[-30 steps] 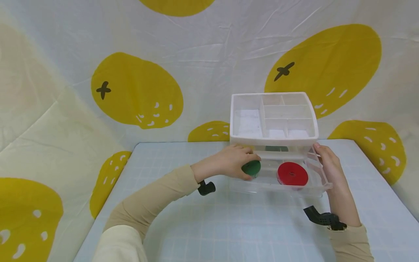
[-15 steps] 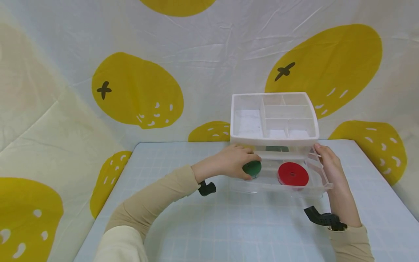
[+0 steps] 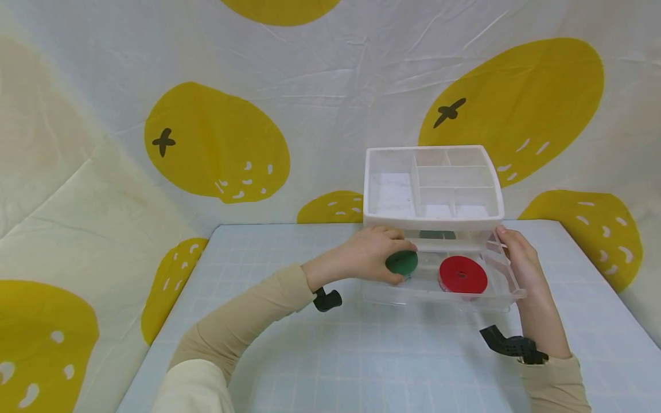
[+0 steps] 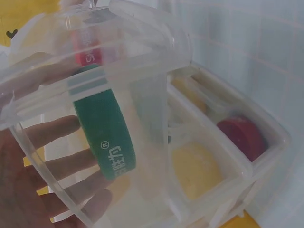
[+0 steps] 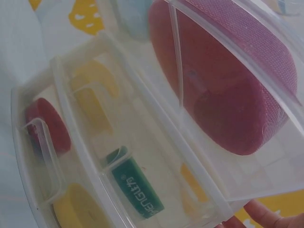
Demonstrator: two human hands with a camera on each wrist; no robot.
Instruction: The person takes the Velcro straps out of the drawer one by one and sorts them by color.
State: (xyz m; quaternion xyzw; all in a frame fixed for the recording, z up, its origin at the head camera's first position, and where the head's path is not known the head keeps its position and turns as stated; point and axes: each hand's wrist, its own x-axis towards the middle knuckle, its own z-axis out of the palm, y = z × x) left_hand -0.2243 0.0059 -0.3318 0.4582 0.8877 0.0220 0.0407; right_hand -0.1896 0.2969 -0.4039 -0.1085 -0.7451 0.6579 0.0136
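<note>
In the head view, my left hand [image 3: 374, 253] holds a green disc-shaped roll [image 3: 401, 262] between thumb and fingers over the left part of a pulled-out clear drawer [image 3: 382, 293]. The left wrist view shows fingers behind the clear plastic, at the edge of the green roll [image 4: 107, 133], which bears white lettering. My right hand [image 3: 523, 261] lies along the right side of the white drawer box [image 3: 434, 222], its fingertips touching near the corner; part of it is hidden. Right of the green roll sits a red disc-shaped roll [image 3: 463, 274] in the same drawer.
The box top has divided compartments [image 3: 454, 176]. Lower drawers hold another red roll [image 5: 47, 124], yellow rolls [image 5: 78, 206] and a second green roll [image 5: 137, 183]. A pale blue checked cloth [image 3: 310, 350] covers the table; a fruit-patterned sheet [image 3: 330, 115] hangs behind.
My left hand has shifted slightly to the right with the green roll, closer to the red one. The right hand and the drawer box look unmoved.
</note>
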